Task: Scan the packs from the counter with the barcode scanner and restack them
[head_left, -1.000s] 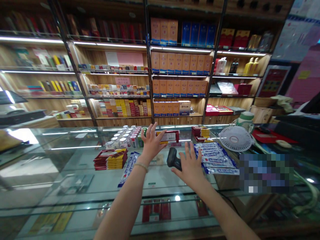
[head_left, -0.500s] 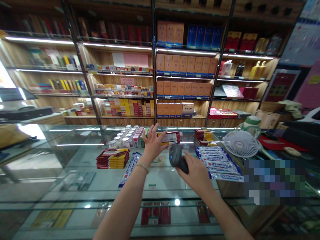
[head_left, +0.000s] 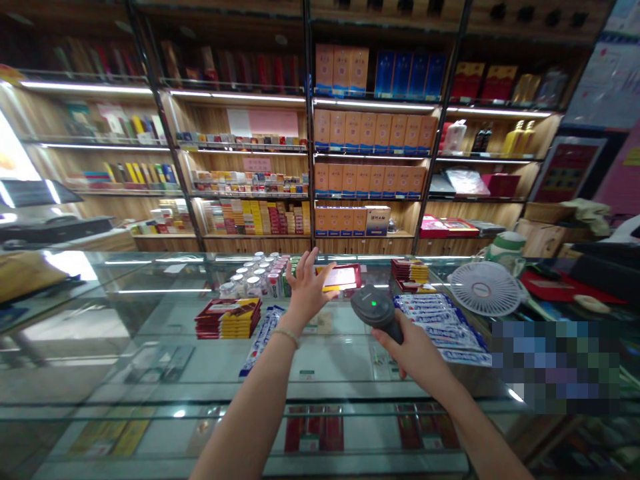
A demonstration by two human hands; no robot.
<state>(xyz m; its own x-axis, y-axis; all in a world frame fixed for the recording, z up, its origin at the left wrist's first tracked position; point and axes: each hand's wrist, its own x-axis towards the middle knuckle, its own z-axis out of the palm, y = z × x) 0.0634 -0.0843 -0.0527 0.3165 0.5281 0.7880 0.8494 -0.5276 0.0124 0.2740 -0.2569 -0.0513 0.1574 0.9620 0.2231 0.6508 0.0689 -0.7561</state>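
My left hand grips the left end of a red and yellow chocolate bar between thumb and forefinger, the other fingers spread upward. A bright patch of light covers the bar's pale label. My right hand is wrapped round the handle of a dark barcode scanner, which shows a green light and has its head toward the bar. Left of my left wrist are a stack of similar chocolate bars and blue-and-white snack packets. More blue-and-white packets lie beside my right hand.
Several white-lidded jars stand behind the left stack. Another stack of chocolate bars is at the back right, near a white fan. The glass counter faces shelves of orange boxes.
My right hand has moved slightly right with the scanner, whose head has turned. Its light went from blue to green, and the bar's label is now lit. My left hand stays nearly in place.
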